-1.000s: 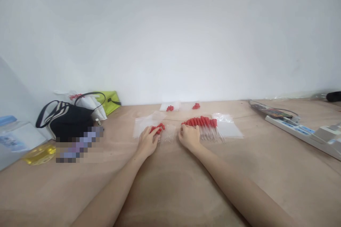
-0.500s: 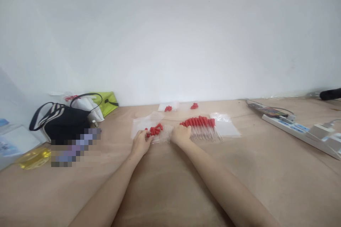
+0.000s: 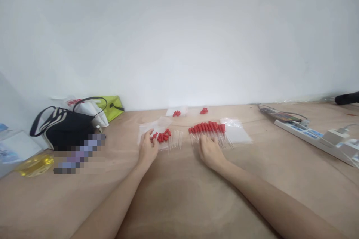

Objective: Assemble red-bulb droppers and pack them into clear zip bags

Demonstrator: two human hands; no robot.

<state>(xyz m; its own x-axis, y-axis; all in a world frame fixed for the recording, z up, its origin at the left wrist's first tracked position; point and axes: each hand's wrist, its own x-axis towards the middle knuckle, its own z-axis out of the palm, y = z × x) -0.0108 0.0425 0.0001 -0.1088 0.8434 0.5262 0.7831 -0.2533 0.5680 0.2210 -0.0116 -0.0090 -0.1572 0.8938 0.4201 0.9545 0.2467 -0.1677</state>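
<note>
My left hand (image 3: 147,148) rests beside a small pile of loose red caps (image 3: 164,135) that lies on a clear plastic bag (image 3: 143,129). Its thumb and index finger are apart, with one red cap close to them. A group of thin pale sticks (image 3: 176,140) lies side by side between my hands. To the right runs a row of red-tipped sticks (image 3: 209,127), tips pointing away from me. My right hand (image 3: 211,153) is over the lower ends of this row with its fingers curled. What those fingers hold, if anything, is hidden.
Two small red clusters (image 3: 176,113) lie farther back near the wall. Another clear bag (image 3: 238,132) is right of the row. At far right are a white power strip (image 3: 297,131) and a phone (image 3: 280,115). A black bag (image 3: 68,129) and yellow-green bag (image 3: 113,108) stand at left.
My right hand has moved right and toward me, from the row's left end to its lower middle, uncovering the left red tips. My left hand has lifted its fingers slightly apart.
</note>
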